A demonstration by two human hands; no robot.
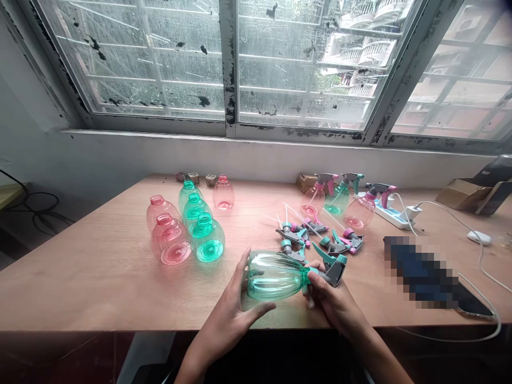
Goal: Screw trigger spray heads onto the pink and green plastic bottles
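A clear green spray bottle point(274, 276) lies on its side near the front edge of the wooden table point(100, 266). My left hand point(232, 306) wraps its base, fingers curled round it. My right hand point(332, 298) grips the bottle's neck, where a teal and grey trigger sprayer head point(333, 266) sits. Just behind lie several loose sprayer heads point(316, 237) with thin white tubes.
Several open pink and green bottles point(186, 229) stand at the left. Three assembled spray bottles point(340, 200) stand at the back right by a power strip point(394, 214). A blurred-out flat object point(424, 272), white cables, a cardboard box point(460, 194) and the window sill lie beyond.
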